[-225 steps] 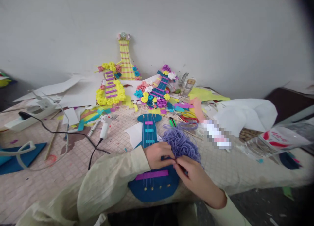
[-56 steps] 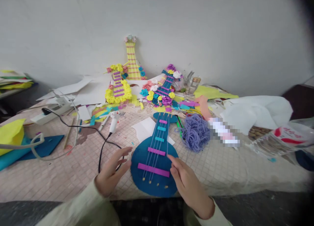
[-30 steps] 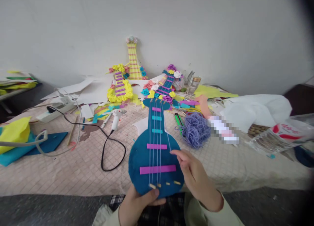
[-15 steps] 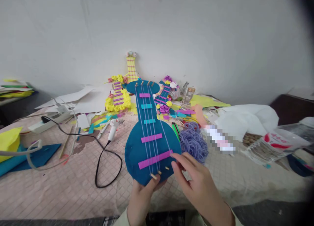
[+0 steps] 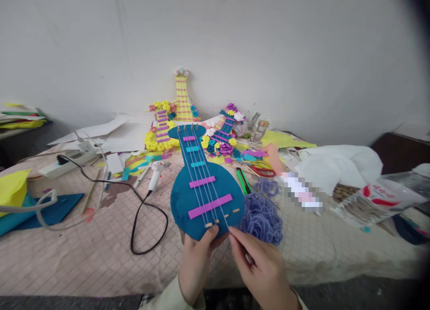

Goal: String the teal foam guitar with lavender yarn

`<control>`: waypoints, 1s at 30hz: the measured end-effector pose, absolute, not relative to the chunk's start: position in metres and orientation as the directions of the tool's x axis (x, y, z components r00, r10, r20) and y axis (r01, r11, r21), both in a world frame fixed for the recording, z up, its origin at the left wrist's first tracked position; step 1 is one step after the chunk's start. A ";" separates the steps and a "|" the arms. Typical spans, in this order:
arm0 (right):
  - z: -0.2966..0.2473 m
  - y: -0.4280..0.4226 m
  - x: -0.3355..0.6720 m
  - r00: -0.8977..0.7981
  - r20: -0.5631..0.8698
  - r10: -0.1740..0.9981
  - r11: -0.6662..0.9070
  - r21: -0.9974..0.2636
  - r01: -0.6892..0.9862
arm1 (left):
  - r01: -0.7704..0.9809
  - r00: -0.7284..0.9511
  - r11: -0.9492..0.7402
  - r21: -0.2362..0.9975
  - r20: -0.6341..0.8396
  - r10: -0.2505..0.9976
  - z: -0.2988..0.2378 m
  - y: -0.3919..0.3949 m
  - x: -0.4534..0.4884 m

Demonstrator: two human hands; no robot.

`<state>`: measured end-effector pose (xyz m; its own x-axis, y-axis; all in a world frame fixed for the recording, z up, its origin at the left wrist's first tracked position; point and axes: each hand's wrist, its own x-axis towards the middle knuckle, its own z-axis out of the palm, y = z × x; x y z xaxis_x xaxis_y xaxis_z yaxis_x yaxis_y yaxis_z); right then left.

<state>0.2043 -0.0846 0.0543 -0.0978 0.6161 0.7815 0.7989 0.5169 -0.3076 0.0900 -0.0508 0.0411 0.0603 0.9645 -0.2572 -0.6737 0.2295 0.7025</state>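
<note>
Plainly, both hands are occupied at a blue toy guitar raised over the bench's front edge.
The left hand grips the guitar's lower end, thumb on its face beside the wooden pegs, while the right hand pinches a pale string drawn past the lower rim; purple yarn lies just beyond. Off right, a clear packet with red print holds thin, pale lengths, too blurred to name; farther back stands a lidded glass jar, contents unclear.
</note>
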 end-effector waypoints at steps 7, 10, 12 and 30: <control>0.050 -0.082 0.200 -0.096 0.781 0.618 0.502 -0.297 0.812 | -0.688 0.103 0.236 0.686 -0.230 0.968 0.047 -0.051 0.088; 0.047 -0.082 0.201 -0.075 0.776 0.626 0.484 -0.312 0.818 | -0.701 0.113 0.246 0.670 -0.236 0.965 0.047 -0.051 0.087; 0.046 -0.082 0.204 -0.061 0.762 0.645 0.462 -0.324 0.826 | -0.712 0.122 0.246 0.657 -0.229 0.966 0.048 -0.050 0.086; 0.041 -0.082 0.210 -0.076 0.633 0.770 0.434 -0.433 0.790 | -0.735 0.099 0.257 0.628 -0.276 0.956 0.048 -0.058 0.101</control>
<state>0.2096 -0.0820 0.0412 -0.0760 0.7701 0.6334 0.7901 0.4340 -0.4329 0.1010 -0.0577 0.0479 0.0989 0.9561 -0.2759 -0.7345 0.2572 0.6280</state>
